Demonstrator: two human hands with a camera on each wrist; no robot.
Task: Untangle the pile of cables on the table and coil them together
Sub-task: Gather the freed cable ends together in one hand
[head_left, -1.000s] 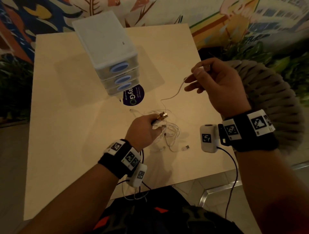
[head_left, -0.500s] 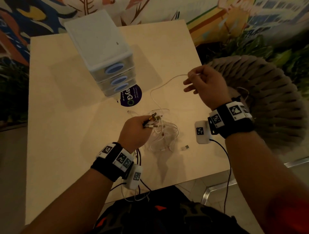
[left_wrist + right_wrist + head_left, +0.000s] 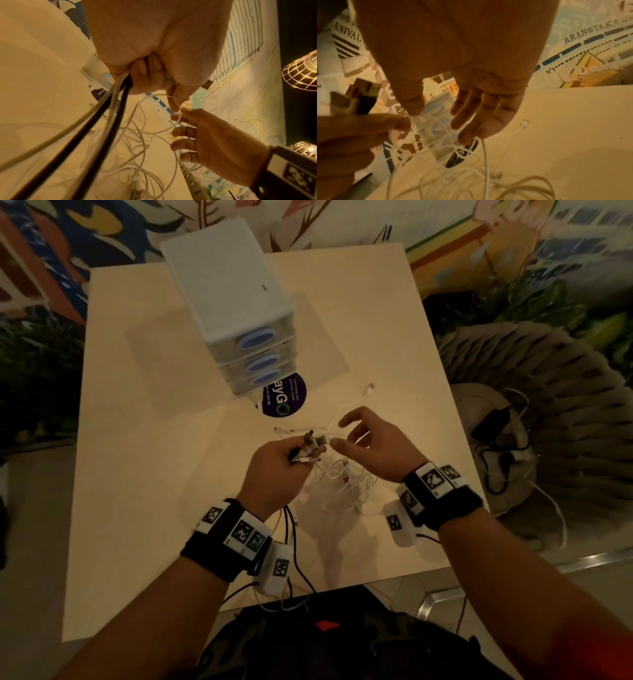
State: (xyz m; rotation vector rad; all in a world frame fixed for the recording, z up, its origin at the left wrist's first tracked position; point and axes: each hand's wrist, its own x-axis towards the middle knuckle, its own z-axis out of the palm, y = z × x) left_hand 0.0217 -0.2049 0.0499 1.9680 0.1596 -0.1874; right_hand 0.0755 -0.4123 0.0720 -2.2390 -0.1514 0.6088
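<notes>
White cable (image 3: 178, 116) runs crosswise just beyond the right hand (image 3: 373, 446), its fingers (image 3: 471, 121) spread and released; the left hand (image 3: 274, 467) clenches several plug ends (image 3: 313, 445) (nearer one).

The white drawer unit (image 3: 236, 302) blocks the table's (image 3: 144, 440) far middle. Left of it lies bare tabletop; nearer than it, the tangled cables (image 3: 342, 484) clutter the surface.

We see white cable tangle (image 3: 346, 484) loose on table, near edge. Several USB plug ends (image 3: 310, 448) bunched, raised above it; black and white leads (image 3: 106, 108) trail down.
</notes>
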